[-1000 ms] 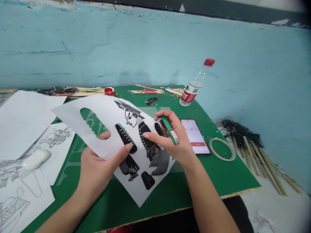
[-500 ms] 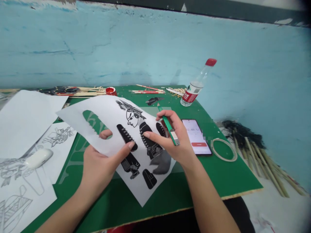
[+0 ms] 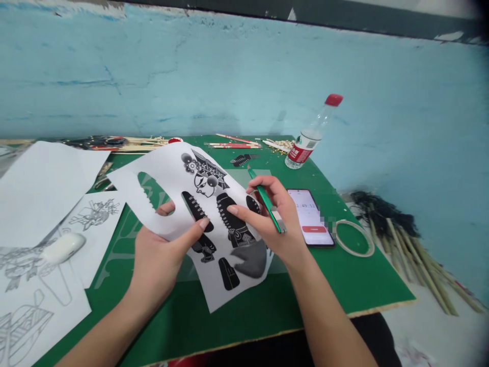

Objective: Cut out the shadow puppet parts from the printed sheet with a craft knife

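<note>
A white sheet of paper point(image 3: 171, 168), printed with black puppet-like parts and a head in an ornate headdress, is lifted above the table. My left hand point(image 3: 160, 255) pinches it, thumb on top, with a fingertip showing through a long cut-out hole. On the sheet's right side my right hand point(image 3: 275, 219) presses its thumb onto the print while its fingers also hold a green craft knife point(image 3: 265, 199), tip pointing up and away. A cut-out black piece point(image 3: 244, 160) lies on the green table point(image 3: 324, 285) beyond the sheet.
At the right are a phone point(image 3: 311, 216) showing a timer, a roll of tape point(image 3: 354, 238) and a tilted-looking water bottle point(image 3: 303, 145). To the left, a white mouse point(image 3: 64, 248) rests on drawings point(image 3: 26, 326). Thin sticks point(image 3: 145, 144) line the back; a bundle of poles point(image 3: 416, 265) leans beyond the table.
The paper has turned and bent between my hands, its lower corner swinging left and up. The craft knife has rolled slightly in my right hand.
</note>
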Motion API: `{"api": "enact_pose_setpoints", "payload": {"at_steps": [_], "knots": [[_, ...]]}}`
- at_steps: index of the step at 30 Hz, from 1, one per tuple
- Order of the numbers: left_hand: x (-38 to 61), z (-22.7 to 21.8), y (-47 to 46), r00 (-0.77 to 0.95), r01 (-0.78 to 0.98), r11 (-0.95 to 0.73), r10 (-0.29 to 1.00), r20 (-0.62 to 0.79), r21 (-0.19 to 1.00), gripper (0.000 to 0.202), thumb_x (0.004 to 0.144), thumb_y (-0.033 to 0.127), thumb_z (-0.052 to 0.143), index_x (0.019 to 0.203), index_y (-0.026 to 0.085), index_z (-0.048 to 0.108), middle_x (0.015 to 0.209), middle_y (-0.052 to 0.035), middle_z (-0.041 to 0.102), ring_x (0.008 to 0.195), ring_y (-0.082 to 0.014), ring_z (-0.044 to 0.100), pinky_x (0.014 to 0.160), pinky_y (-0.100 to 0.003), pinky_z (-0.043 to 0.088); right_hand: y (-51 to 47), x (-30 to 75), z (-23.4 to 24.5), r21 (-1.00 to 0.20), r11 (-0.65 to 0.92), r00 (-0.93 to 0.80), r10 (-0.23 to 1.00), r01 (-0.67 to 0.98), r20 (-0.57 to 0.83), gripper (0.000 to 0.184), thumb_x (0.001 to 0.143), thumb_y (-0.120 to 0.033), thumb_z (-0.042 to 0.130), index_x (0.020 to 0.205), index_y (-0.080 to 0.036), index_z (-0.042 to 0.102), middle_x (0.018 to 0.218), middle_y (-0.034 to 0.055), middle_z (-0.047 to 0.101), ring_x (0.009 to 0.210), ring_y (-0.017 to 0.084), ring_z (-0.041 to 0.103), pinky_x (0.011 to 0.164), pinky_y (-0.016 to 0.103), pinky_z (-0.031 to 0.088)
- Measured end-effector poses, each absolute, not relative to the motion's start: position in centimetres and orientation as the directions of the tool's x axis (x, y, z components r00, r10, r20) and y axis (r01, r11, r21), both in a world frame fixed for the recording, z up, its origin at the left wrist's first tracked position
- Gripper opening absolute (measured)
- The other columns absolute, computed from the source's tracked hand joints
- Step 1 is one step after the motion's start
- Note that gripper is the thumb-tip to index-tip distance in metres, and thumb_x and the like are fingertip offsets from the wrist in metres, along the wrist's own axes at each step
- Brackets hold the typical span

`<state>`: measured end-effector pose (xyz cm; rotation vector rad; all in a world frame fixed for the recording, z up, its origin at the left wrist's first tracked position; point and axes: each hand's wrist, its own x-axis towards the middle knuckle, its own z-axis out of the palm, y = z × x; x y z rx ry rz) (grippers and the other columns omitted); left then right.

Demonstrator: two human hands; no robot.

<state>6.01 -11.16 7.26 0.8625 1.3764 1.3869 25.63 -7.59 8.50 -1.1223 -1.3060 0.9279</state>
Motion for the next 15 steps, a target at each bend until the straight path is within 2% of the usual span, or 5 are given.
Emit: {"api": "enact_pose_setpoints", "payload": {"at_steps": [4, 7, 10, 12, 15], "knots": [[6.0, 7.1, -11.0, -0.287, -0.242, 0.108, 0.941, -0.178, 0.964, 0.074, 0.066, 0.038, 0.101, 0.128, 0.018, 0.066, 0.113, -0.0125, 0.083, 0.100, -0.0362, 0.080, 0.078, -0.044, 0.068, -7.5, 25.3, 8.4, -0.979, 0.200, 0.094, 0.975, 0.046, 0.203, 0.045, 0.069, -0.030, 0.097, 0.100, -0.026, 0.064, 0.097, -0.0007, 0.065, 0.080, 0.016, 0.060, 0.071, 0.030, 0.051], [5.8, 7.0, -11.1, -0.307, -0.201, 0.118, 0.935, -0.177, 0.972, 0.076, 0.065, 0.039, 0.102, 0.128, 0.021, 0.064, 0.110, -0.0105, 0.083, 0.096, -0.0348, 0.080, 0.073, -0.041, 0.069, -7.5, 25.5, 8.3, -0.986, 0.168, 0.075, 0.983, 0.009, 0.168, 0.045, 0.070, -0.033, 0.097, 0.101, -0.026, 0.065, 0.100, -0.0004, 0.066, 0.084, 0.017, 0.061, 0.076, 0.031, 0.051], [5.8, 6.7, -11.4, -0.375, -0.123, 0.104, 0.916, -0.143, 0.987, 0.073, 0.062, 0.040, 0.104, 0.120, 0.025, 0.063, 0.104, -0.0059, 0.083, 0.088, -0.0304, 0.081, 0.068, -0.036, 0.068, -7.5, 25.7, 8.0, -0.990, 0.135, 0.050, 0.990, -0.050, 0.133, 0.045, 0.072, -0.037, 0.098, 0.103, -0.027, 0.066, 0.103, -0.0006, 0.065, 0.089, 0.018, 0.061, 0.080, 0.032, 0.051], [5.9, 6.8, -11.6, -0.412, -0.100, 0.081, 0.904, -0.115, 0.992, 0.071, 0.062, 0.041, 0.104, 0.118, 0.025, 0.063, 0.103, -0.0048, 0.083, 0.088, -0.0290, 0.081, 0.070, -0.035, 0.069, -7.5, 25.6, 7.8, -0.989, 0.108, 0.046, 0.994, -0.100, 0.103, 0.045, 0.072, -0.038, 0.098, 0.102, -0.027, 0.066, 0.104, -0.0009, 0.065, 0.093, 0.018, 0.061, 0.083, 0.032, 0.050], [6.3, 7.2, -11.7, -0.432, -0.111, 0.059, 0.896, -0.102, 0.992, 0.070, 0.064, 0.042, 0.102, 0.120, 0.024, 0.064, 0.106, -0.0065, 0.083, 0.097, -0.0321, 0.081, 0.076, -0.039, 0.070, -7.6, 25.0, 7.5, -0.976, 0.041, 0.039, 0.999, -0.213, 0.033, 0.046, 0.071, -0.038, 0.099, 0.101, -0.027, 0.066, 0.103, -0.0013, 0.064, 0.094, 0.018, 0.060, 0.086, 0.032, 0.050]]}}
